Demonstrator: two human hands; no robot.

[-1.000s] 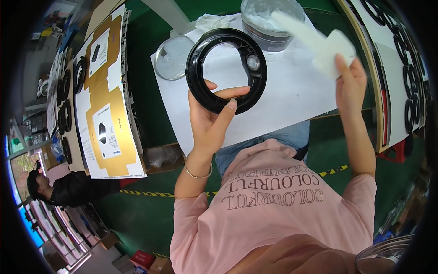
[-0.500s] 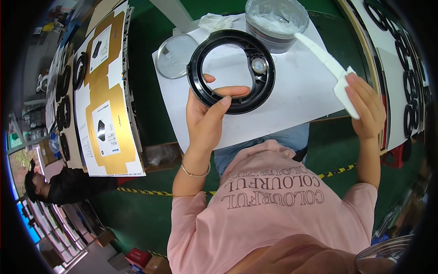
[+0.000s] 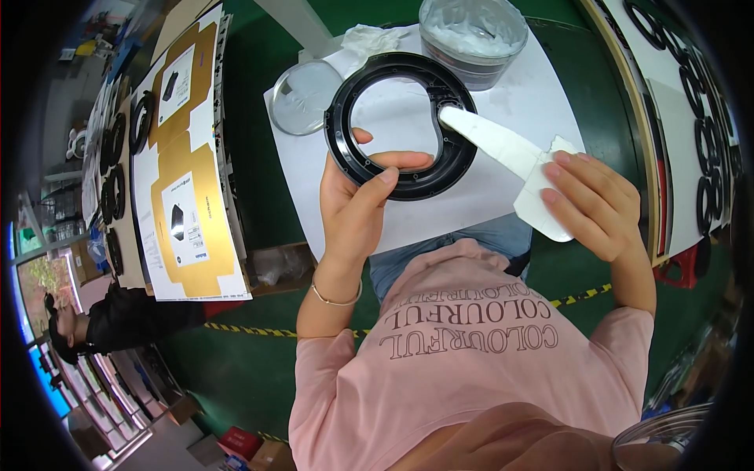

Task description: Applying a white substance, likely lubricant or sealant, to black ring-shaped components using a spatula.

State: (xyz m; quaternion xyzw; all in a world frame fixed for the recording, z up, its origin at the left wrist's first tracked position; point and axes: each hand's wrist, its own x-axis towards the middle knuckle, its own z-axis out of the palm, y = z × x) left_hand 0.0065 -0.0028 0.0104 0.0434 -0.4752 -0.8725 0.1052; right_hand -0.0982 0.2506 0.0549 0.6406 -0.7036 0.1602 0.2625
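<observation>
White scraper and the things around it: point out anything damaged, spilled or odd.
The white scraper has a ragged edge beside the right hand, unlike its smooth outline elsewhere; it may be chipped or torn. A crumpled white wad lies beyond the black ring. No spill stands out.

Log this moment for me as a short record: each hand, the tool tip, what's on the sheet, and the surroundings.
Left hand: holds black ring at its near edge
Right hand: grips white spatula by its broad end
Spatula tip: over ring's right inner side; contact unclear
White sheet: tub of whitish paste beyond ring; clear disc left; crumpled tissue
Left side: gold-and-white printed card; person in black
</observation>
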